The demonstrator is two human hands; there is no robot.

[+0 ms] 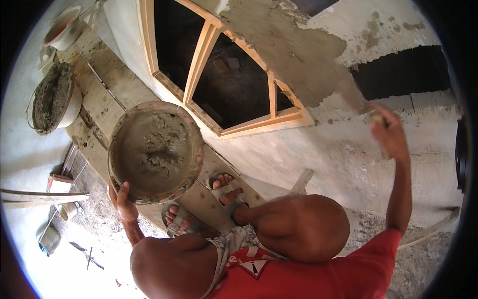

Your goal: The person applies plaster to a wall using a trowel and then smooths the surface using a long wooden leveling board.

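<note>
My left hand [124, 203] grips the near rim of a round basin [191, 187], thumb inside the edge and fingers round the outside. Wet grey mortar [159, 144] lies in the basin, heaped and gouged at the middle. Off to the right, my right hand [390, 130] is raised at the wall and closed round a tan, wooden-looking handle [377, 119]. The rest of that tool is blurred and I cannot make out its working end. Damp plaster [318, 60] covers the wall between the window frame and a dark opening [403, 72].
I squat in sandals on a plank platform [97, 65] with ground below its left side. A bucket of mortar [54, 99] and a pale tub [63, 30] stand at its far left. A wooden window frame [199, 65] is set into the wall ahead.
</note>
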